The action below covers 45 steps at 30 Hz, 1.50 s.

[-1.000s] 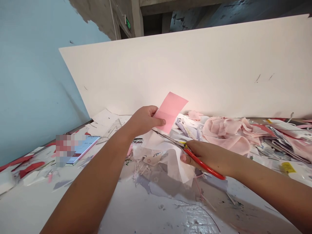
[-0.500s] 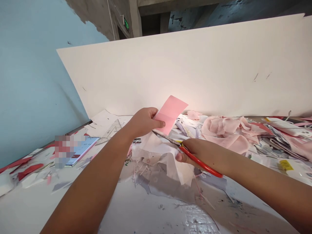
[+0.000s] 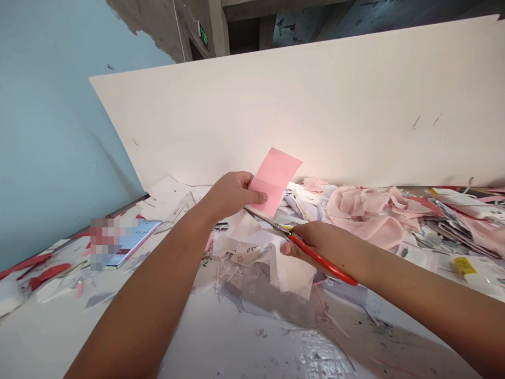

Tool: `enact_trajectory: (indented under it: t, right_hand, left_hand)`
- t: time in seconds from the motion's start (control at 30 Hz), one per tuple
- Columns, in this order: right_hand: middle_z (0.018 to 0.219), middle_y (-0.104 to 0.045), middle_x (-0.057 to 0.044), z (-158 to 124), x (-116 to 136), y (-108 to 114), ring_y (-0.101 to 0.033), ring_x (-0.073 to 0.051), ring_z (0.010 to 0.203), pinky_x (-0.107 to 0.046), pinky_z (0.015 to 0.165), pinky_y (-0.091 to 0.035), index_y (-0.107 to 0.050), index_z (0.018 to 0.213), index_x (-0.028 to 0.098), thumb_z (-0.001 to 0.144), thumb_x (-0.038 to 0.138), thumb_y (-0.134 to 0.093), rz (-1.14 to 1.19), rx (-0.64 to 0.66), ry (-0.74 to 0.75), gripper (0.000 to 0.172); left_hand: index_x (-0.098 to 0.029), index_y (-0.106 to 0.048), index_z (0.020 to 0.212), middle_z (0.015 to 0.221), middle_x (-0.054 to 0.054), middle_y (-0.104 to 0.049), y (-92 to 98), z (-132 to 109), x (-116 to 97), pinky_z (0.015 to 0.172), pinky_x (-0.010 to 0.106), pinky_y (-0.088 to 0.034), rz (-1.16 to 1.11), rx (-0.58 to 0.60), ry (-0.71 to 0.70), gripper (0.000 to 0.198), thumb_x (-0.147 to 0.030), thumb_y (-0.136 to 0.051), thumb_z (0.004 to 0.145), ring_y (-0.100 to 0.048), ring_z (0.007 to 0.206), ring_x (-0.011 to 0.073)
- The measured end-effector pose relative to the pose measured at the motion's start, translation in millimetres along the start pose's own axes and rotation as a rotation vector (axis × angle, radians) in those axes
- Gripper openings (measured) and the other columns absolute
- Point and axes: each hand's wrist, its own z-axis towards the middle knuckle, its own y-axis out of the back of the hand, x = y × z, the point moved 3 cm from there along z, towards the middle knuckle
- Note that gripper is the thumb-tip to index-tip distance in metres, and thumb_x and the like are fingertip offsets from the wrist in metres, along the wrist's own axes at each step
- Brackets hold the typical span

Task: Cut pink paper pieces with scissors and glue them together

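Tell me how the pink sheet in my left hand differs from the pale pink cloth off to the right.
The pink sheet looks fairly flat and straight-edged, while the pale pink cloth is crumpled and folded. Your left hand holds the sheet up; the cloth lies loose among scraps. The sheet's pink is stronger than the cloth's. Both are pink, with no printed pattern that I can see.

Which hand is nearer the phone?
Left. The left hand, pinching pink paper, is right of the phone; the right hand, holding scissors, is farther right.
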Motion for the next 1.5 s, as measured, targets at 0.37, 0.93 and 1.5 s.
enact_trajectory:
  t: [0.37,0.93,1.5]
  right_hand:
    - [0.049,-0.042,0.001,1.4,0.8,-1.4,-0.037,-0.011,0.043,-0.022,0.042,-0.026,-0.039,0.057,0.019,0.067,0.072,-0.030,0.023,0.020,-0.053,0.055]
    - [0.057,-0.044,-0.001,-2.7,-1.1,-7.5,-0.037,-0.011,0.048,-0.025,0.047,-0.029,-0.033,0.059,0.019,0.075,0.065,-0.025,-0.103,0.021,0.071,0.049]
    - [0.053,-0.044,0.000,-1.7,7.3,-7.2,-0.039,-0.012,0.045,-0.025,0.045,-0.029,-0.034,0.057,0.019,0.072,0.068,-0.025,-0.102,0.033,0.011,0.052]
  left_hand:
    - [-0.019,-0.060,0.076,0.076,0.001,-0.061,1.5,0.0,0.2,0.062,0.032,-0.042,0.036,-0.005,-0.001,0.026,-0.036,-0.063,0.057,-0.056,0.068,0.0176]
    - [-0.019,-0.062,0.079,0.078,0.002,-0.062,3.9,2.0,2.8,0.063,0.034,-0.043,0.000,0.019,0.026,0.029,-0.038,-0.065,0.056,-0.057,0.072,0.0196]
    - [-0.018,-0.059,0.070,0.065,0.000,-0.058,1.6,-1.5,-4.4,0.056,0.029,-0.040,0.015,-0.020,-0.004,0.022,-0.032,-0.063,0.054,-0.055,0.063,0.0164]
